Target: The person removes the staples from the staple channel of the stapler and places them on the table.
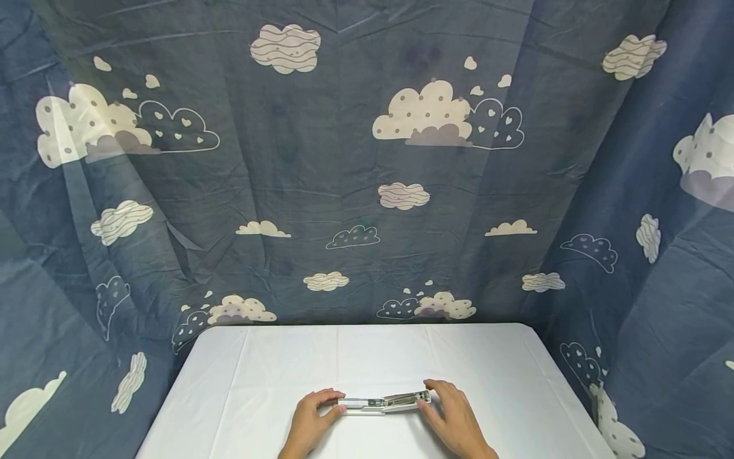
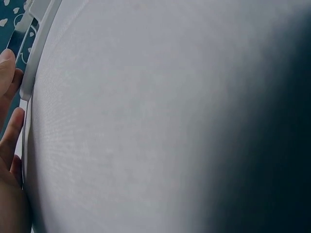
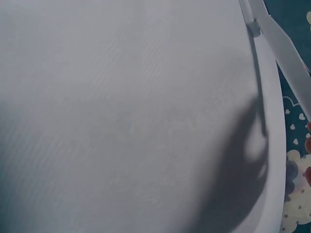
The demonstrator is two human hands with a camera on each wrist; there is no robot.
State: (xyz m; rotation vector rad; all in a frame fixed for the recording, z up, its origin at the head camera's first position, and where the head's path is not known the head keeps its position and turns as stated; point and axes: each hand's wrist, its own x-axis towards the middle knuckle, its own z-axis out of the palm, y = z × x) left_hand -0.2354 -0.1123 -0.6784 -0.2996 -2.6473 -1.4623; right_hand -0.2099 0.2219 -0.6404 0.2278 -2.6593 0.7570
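A white stapler [image 1: 367,404] with metal inner parts lies unfolded in front of me, its two arms spread nearly into a line. My left hand [image 1: 312,417] pinches its left end between thumb and fingers. At the other end, my right hand [image 1: 455,421] grips the tip of the arm with the metal channel, which tilts up to the right above the tabletop. The left wrist view catches a white arm of the stapler [image 2: 36,53] beside the thumb. In the right wrist view, the raised arm [image 3: 286,53] slants towards fingertips [image 3: 308,143] at the frame's edge.
A white-covered table [image 1: 275,363] with rounded far corners lies under both hands. Behind it and along both sides hangs a dark blue curtain [image 1: 309,166] printed with clouds and hearts.
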